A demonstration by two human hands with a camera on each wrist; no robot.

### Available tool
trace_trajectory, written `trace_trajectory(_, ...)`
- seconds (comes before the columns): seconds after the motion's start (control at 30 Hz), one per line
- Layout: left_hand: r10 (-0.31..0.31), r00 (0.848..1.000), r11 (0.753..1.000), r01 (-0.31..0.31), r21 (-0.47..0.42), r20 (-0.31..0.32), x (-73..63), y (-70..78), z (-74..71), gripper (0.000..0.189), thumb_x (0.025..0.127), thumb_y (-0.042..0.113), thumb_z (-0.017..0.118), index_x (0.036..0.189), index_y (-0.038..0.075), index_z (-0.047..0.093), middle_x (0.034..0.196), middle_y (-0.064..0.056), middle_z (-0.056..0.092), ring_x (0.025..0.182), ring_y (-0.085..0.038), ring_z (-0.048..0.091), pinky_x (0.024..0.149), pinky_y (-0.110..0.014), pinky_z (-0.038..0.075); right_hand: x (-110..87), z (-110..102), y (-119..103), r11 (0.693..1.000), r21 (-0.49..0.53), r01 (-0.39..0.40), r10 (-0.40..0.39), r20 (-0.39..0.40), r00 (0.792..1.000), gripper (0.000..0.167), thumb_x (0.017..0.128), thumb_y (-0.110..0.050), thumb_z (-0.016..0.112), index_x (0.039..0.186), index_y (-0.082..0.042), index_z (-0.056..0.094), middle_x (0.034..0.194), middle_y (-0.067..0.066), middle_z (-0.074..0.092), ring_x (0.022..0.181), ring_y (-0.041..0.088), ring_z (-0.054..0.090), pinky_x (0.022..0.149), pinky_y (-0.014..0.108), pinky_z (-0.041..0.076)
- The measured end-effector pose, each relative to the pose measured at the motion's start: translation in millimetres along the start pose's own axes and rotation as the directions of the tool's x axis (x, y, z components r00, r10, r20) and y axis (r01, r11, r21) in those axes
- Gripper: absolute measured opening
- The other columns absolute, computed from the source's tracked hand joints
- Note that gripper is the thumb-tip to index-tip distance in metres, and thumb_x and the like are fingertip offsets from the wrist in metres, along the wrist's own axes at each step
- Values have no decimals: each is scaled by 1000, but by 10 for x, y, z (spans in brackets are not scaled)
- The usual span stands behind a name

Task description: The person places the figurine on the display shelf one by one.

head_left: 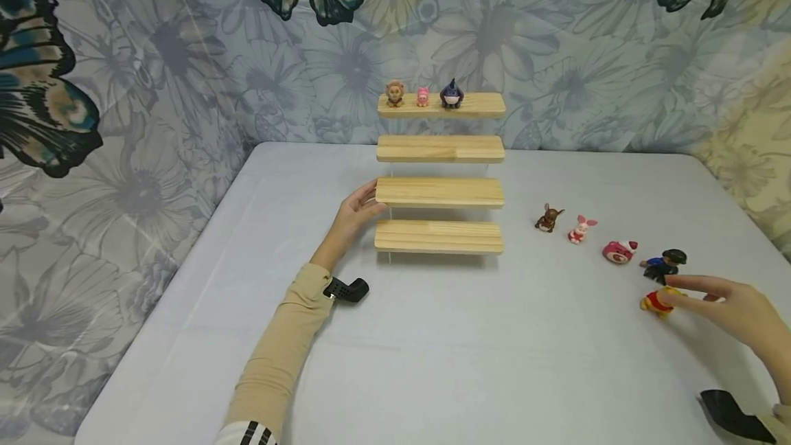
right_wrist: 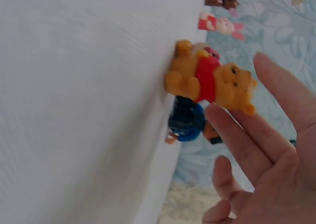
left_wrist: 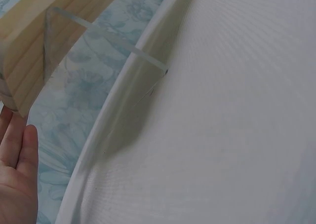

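Observation:
My left hand (head_left: pixel 357 206) grips the left end of the third plank down of a wooden tiered display shelf (head_left: pixel 440 192); its straight fingers (left_wrist: pixel 12 145) reach that plank's end in the left wrist view. Over on the right, my right hand (head_left: pixel 729 307) is spread around a Winnie-the-Pooh figurine (right_wrist: pixel 210 81) in a red shirt. The right wrist view puts the fingers close by its head and the thumb apart from it. Just behind stands a figurine in a dark cap and blue top (head_left: pixel 664 265).
A red-pink bear head figurine (head_left: pixel 618 251), a pink piglet figurine (head_left: pixel 580 229) and a brown figurine with large ears (head_left: pixel 548 218) stand in a slanting row on the white table (head_left: pixel 494 362). On the top plank are a lion (head_left: pixel 394 93), a small pink figurine (head_left: pixel 423 96) and a blue donkey (head_left: pixel 452 95).

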State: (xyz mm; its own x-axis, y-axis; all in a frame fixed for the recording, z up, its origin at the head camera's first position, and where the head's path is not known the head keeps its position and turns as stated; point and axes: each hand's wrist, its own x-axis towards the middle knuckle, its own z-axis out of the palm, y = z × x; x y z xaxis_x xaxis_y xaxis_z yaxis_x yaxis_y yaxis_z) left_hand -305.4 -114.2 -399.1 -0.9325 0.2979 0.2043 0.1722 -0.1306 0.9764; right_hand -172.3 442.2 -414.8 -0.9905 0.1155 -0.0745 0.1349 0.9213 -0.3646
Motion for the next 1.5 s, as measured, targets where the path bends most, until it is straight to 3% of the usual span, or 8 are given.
trace_trajectory(0.07,1,1000,1000,-1,2,4,2,-8,3,57,86,3,56,137,-3,30,130,-19,40,117,-28,41,95,-30,35,42,48,141,1000,-4,9,-9,43,999,48,80,-49,61,113,-14,61,110,33,44,78,30,37,51,32,31)
trace_trajectory(0.13,0,1000,1000,0,5,7,-1,-13,8,58,86,3,56,137,-3,30,130,-19,40,117,-28,42,95,-29,35,62,100,253,1000,-23,12,-11,45,999,52,78,-51,62,113,-12,60,108,32,46,77,27,36,50,31,31)
trace_trajectory(0.23,-4,1000,1000,4,11,8,-11,-11,17,58,86,3,56,137,-3,30,130,-20,40,117,-28,42,95,-29,36,39,112,280,1000,-26,11,-10,45,999,67,76,-51,64,112,4,55,104,31,49,75,27,36,49,31,30)
trace_trajectory(0.57,-11,1000,1000,11,-5,5,5,-51,1,61,85,8,60,137,-3,30,130,-18,41,116,-27,42,95,-30,36,-98,-3,-32,1000,9,-7,7,6,1000,44,80,-33,68,100,5,60,95,29,52,74,27,40,50,31,34)
trace_trajectory(0.77,-15,1000,999,15,-32,-5,84,-237,-61,59,85,7,60,137,3,33,128,-14,43,114,-24,44,94,-29,37,-122,-17,-77,1000,22,2,-2,-1,1000,47,80,-34,67,101,7,58,94,28,53,74,26,40,50,30,35)
trace_trajectory(1.03,22,1000,999,-22,-35,-10,83,-264,-73,70,80,24,69,137,2,34,127,-13,45,113,-23,45,93,-30,37,-229,-139,-345,998,62,0,-1,27,1000,54,82,-33,64,102,15,53,92,31,50,76,31,38,50,31,35)
trace_trajectory(1.33,26,1000,999,-26,-42,-9,99,-253,-92,69,81,23,68,137,2,34,127,-13,45,114,-24,45,93,-30,37,14,145,239,996,88,-10,12,-31,999,54,84,-42,60,111,5,55,101,26,50,81,30,36,54,36,33)
trace_trajectory(1.5,28,1000,999,-28,-38,-4,93,-247,-96,72,79,26,70,137,2,34,127,-14,44,114,-24,45,93,-30,37,66,163,289,991,129,-25,33,-55,998,57,83,-44,60,113,4,54,101,24,49,83,32,35,56,39,32)
